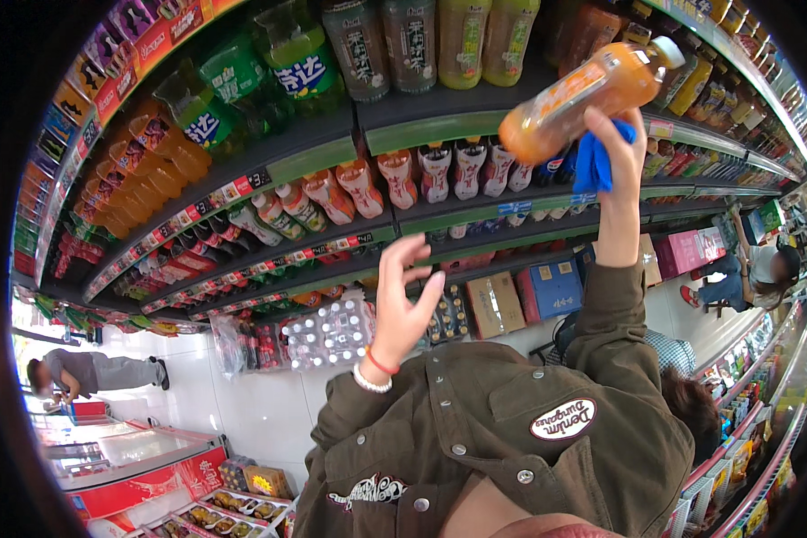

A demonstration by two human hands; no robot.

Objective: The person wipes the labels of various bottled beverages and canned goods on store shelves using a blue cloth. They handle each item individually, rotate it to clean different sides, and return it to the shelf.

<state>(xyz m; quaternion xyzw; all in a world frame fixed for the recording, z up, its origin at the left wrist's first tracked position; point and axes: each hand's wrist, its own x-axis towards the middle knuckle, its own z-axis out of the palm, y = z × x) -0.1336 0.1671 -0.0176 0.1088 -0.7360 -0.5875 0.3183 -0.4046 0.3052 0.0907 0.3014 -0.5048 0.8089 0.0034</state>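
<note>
An orange drink bottle [585, 97] with a white cap is tilted in front of the upper shelf, gripped by my right hand [619, 144]. The same hand also has a bunched blue cloth [602, 158] in it, against the palm. Lower and to the left, my left hand [403, 296] is raised with nothing in it, its fingers curved and apart. Between the hands and beyond them is a shelf row of small bottles with white and pink labels [436, 171]. Green tea bottles [410, 44] and yellowish drink bottles [464, 40] stand on the shelf above.
Large green soda bottles [302, 67] and orange soda bottles [141, 171] fill the left shelves. Shrink-wrapped bottle packs [329, 333] and cartons [494, 306] lie along the shelf base. One person [101, 373] stands far left; another [746, 269] sits at right. A head [693, 407] shows beside my right arm.
</note>
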